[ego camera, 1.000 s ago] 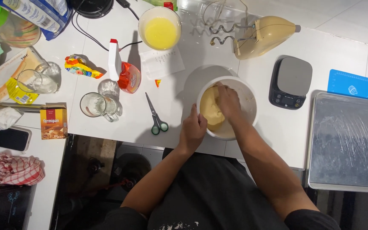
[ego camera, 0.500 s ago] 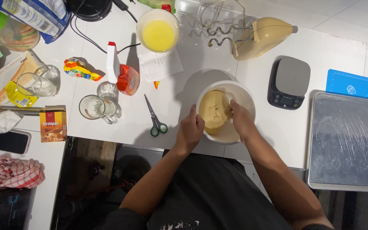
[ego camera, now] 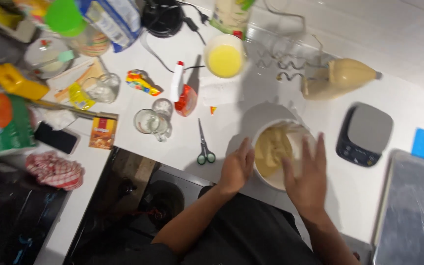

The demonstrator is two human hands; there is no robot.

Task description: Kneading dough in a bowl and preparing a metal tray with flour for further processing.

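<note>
1. Head view looks down on a white bowl (ego camera: 283,154) of pale yellow dough (ego camera: 271,149), standing on the white desk (ego camera: 231,127) right in front of the person.
2. The left hand (ego camera: 236,167) rests against the bowl's left rim, fingers loosely curved on the outside wall; its grip looks light, more a steadying touch than a clasp.
3. The right hand (ego camera: 307,179) hovers over the bowl's right side with fingers spread and flat, holding nothing; whether it touches the rim I cannot tell, as it is blurred.
4. Green-handled scissors (ego camera: 204,145) lie just left of the bowl, and a dark kitchen scale (ego camera: 364,132) sits to its right, with a metal baking tray (ego camera: 413,216) beyond.
5. Farther off stand a bowl of yellow liquid (ego camera: 225,60), a cream hand mixer (ego camera: 337,78) on its side and a glass mug (ego camera: 149,122).
6. Risk, as I judge it: the bowl sits near the desk edge, so a hard push with only a light steadying hand could slide it off; sticky dough might also lift the bowl.
</note>
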